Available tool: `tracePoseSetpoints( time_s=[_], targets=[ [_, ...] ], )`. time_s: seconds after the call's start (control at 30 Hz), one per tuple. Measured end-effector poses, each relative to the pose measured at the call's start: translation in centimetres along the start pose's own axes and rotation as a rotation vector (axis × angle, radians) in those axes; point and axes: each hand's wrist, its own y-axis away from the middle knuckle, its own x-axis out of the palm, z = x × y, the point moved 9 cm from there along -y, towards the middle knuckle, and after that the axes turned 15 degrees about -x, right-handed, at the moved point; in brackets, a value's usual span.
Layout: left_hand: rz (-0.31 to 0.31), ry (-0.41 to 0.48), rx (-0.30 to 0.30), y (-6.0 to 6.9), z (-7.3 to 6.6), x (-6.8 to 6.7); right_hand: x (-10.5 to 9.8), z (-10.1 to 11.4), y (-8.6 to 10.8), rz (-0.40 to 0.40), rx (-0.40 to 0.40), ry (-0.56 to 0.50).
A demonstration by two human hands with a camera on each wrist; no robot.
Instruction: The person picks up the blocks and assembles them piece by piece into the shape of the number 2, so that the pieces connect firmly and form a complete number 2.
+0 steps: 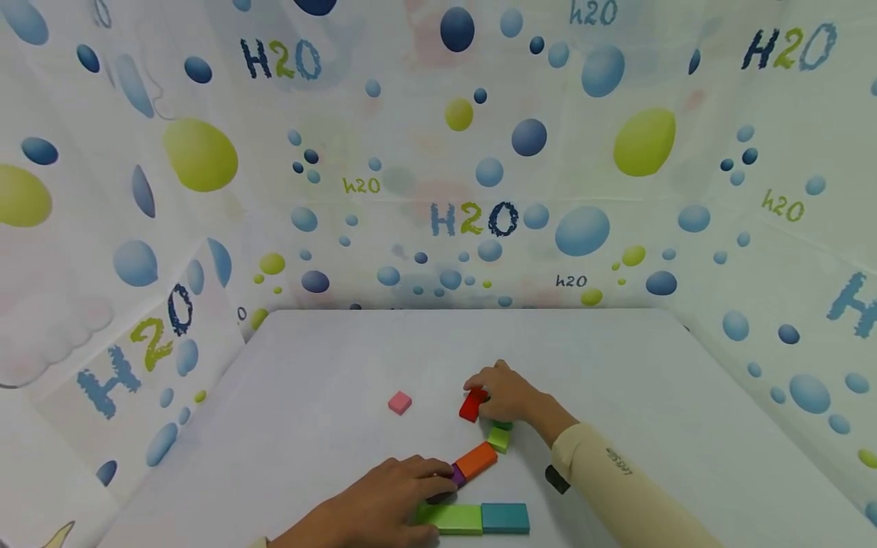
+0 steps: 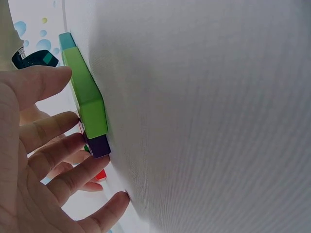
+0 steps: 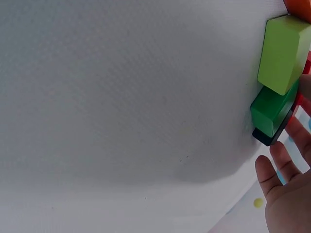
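Observation:
My left hand [image 1: 390,495] reaches in from the lower left, its fingertips touching the purple block [image 1: 457,476]. Its thumb lies by the end of a long lime block [image 1: 455,519], and the left wrist view shows the fingers [image 2: 73,182] spread and mostly straight. Farther off, my right hand [image 1: 510,392] grips a red block [image 1: 471,405] between thumb and fingers. Beside that hand are a dark green block [image 3: 274,109] and a light green block [image 3: 282,56]. An orange block [image 1: 476,460] sits end to end with the purple one, which the left fingers partly cover.
A teal block [image 1: 505,517] adjoins the long lime one near the front. Off to the left of the red block lies a pink cube [image 1: 400,403]. Everything rests on a white table [image 1: 329,373], with a bubble-printed curtain [image 1: 411,152] behind. A black device [image 1: 557,479] is at the right wrist.

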Motion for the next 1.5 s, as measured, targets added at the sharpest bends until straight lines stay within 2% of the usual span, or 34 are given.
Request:
tracePoseSetpoints(
  time_s=[0.27,0.53,0.73,0.97,1.27,1.5],
  targets=[
    [0.008,0.001,-0.002,-0.1,0.0,0.3,0.3,0.2,-0.2,0.001,-0.005,-0.009],
    [0.014,0.003,0.002,-0.2,-0.1,0.2,0.7,0.3,-0.7,-0.004,-0.044,0.072],
    [0.004,0.001,0.016,-0.1,-0.2,0.1,0.4,0.3,-0.8,-0.025,-0.011,0.064],
    [-0.007,-0.001,0.019,-0.2,-0.2,0.1,0.2,0.5,-1.2,-0.050,-0.024,0.067],
    [0.017,-0.002,0.000,-0.2,-0.1,0.1,-0.4,-0.1,-1.2,-0.061,0.058,0.051],
    [0.039,-0.001,-0.027,-0.3,0.1,0.2,-0.7,-0.5,-1.1,-0.057,0.076,0.039]
  ],
)
